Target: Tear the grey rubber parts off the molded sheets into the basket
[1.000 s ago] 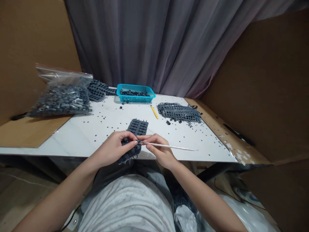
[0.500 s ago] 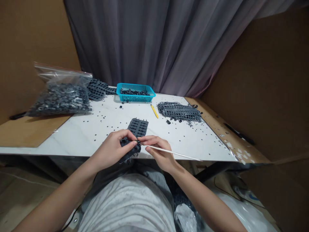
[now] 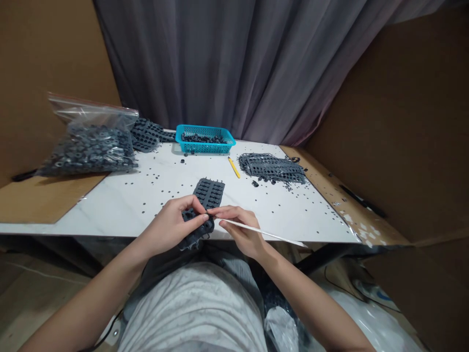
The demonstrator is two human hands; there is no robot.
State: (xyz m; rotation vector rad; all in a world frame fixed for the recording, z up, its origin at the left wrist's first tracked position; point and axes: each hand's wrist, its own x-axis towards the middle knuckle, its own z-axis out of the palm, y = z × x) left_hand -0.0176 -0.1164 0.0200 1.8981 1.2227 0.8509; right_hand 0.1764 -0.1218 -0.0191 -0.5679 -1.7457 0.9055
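Note:
Near the table's front edge, my left hand [image 3: 179,218] is closed, thumb and fingers pinching a dark grey moulded rubber sheet [image 3: 196,236] that hangs slightly over the edge. My right hand [image 3: 241,229] grips a thin white stick [image 3: 273,235], whose far end points out to the right. Its working tip meets the sheet by my left fingertips, where the fingers hide it. Just beyond my hands a second grey rubber sheet [image 3: 209,192] with rows of raised parts lies flat; whether it joins the held one is hidden.
A blue basket [image 3: 205,148] of small dark parts stands at the back. To its left sits a clear zip bag [image 3: 91,146] full of grey pieces. A yellow-handled tool [image 3: 234,167] lies near stacked perforated sheets [image 3: 271,167]. Small dark discs dot the white table [image 3: 164,181].
The view has shifted very slightly. Both hands keep their hold in nearly the same place, with only small movement at the fingertips and stick.

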